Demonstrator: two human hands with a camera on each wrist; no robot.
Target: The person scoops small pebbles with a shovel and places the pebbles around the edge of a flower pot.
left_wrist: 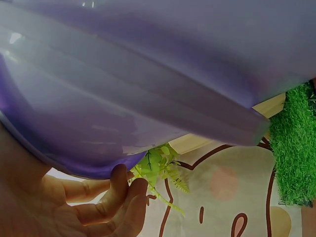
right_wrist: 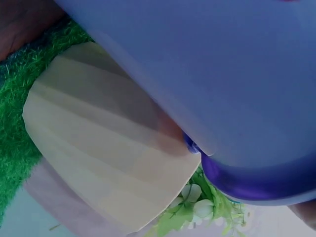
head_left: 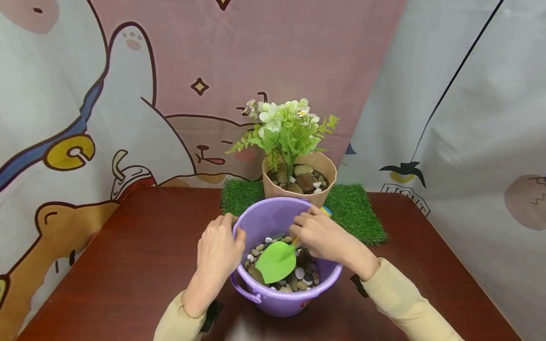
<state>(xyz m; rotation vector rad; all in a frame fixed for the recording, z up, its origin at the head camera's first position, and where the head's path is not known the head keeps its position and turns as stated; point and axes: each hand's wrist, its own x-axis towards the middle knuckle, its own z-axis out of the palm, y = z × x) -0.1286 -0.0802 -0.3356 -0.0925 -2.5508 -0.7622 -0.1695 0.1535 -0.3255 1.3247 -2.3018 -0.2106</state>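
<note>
A purple bucket stands in the middle of the table, with several mixed stones in its bottom. My left hand grips the bucket's left rim; the left wrist view shows its curled fingers at the rim. Over the right side of the bucket, my right hand holds a toy shovel by its handle. The shovel's green leaf-shaped blade lies over the stones inside. A blue and yellow handle end shows past the hand. In the right wrist view, the bucket wall hides most of that hand.
Right behind the bucket, a beige pot holds stones and white-flowered greenery. It stands on a green turf mat at the back of the brown table. A printed cloth hangs behind.
</note>
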